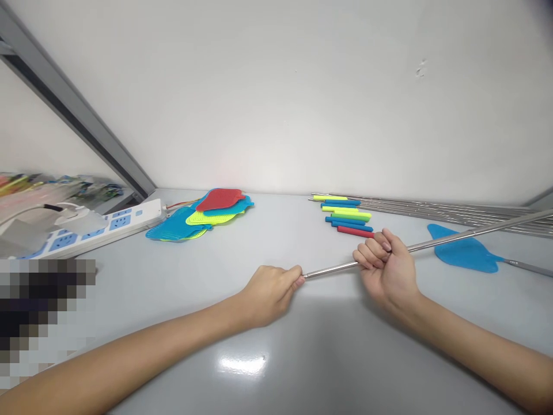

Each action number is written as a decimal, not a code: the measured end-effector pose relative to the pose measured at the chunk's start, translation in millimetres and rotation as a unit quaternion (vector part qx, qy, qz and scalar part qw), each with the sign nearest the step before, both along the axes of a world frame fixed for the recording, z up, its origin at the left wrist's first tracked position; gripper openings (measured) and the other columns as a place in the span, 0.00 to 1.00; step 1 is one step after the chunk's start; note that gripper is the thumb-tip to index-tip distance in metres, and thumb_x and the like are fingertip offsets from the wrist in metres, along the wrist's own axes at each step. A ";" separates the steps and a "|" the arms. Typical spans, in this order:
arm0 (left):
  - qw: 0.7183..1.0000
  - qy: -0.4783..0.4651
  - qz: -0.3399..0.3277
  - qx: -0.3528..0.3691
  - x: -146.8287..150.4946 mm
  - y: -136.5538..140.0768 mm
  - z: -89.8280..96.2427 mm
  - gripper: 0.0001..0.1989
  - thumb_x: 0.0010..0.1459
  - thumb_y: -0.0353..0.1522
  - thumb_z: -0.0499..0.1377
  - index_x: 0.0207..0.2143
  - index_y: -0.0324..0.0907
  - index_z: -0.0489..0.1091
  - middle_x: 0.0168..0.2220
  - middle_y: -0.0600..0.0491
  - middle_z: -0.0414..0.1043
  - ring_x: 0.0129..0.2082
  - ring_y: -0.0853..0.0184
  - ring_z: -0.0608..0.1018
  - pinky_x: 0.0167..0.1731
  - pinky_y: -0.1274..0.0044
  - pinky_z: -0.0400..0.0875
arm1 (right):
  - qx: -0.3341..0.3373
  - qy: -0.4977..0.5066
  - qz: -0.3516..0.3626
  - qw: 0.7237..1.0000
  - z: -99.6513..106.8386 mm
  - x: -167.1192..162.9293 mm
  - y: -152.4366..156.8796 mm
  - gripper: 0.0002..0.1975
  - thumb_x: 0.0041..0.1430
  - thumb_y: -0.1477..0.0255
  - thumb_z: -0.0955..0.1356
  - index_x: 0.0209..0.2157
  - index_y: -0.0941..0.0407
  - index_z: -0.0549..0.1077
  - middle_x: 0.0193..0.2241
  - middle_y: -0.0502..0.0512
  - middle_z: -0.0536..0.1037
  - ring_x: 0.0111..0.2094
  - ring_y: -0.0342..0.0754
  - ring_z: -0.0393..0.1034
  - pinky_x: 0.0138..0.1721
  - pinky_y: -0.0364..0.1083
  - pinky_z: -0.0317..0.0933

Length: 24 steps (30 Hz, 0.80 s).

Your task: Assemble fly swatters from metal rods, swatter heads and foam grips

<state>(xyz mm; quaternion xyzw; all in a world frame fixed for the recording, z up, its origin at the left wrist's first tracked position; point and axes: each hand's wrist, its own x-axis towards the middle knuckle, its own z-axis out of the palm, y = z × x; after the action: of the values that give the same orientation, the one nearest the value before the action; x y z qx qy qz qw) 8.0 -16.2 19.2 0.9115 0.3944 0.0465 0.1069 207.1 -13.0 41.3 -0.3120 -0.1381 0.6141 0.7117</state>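
A thin silver telescopic metal rod [330, 270] slants across the middle, rising to the right edge. My left hand [272, 291] is closed on its thin near end, which the fingers hide. Farther along, my right hand [389, 271] wraps round the same rod with the palm turned up. Beyond the right hand lie several coloured handle sleeves [351, 213] in yellow, green, blue and red. To the right, under the line of the rod, a blue fly swatter head [466, 251] sits on the table, joined to a metal rod.
Red, blue and yellow swatter heads [220, 199] overlap in a pile at the back left. Many metal rods [432, 210] lie along the wall at right. A white power strip [149, 211] with plugged-in cords is at left. The grey table [173, 369] meets a white wall.
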 end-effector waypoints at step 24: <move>0.997 -0.044 0.018 -0.058 1.7 -1.9 11.7 0.15 0.61 0.37 0.35 0.27 0.43 0.54 0.18 0.60 0.58 0.18 0.73 0.64 0.21 0.81 0.55 | -0.008 -0.007 0.049 0.999 18.3 6.4 7.5 0.15 0.52 0.71 0.60 0.17 0.57 0.49 0.13 0.42 0.41 0.14 0.37 0.38 0.13 0.39 0.42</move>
<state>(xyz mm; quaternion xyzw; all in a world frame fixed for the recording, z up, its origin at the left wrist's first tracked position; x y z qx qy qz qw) 9.7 -18.1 31.0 0.8934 0.4080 0.0652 0.1764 213.5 -5.5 59.6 -0.3147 -0.1535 0.6468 0.6776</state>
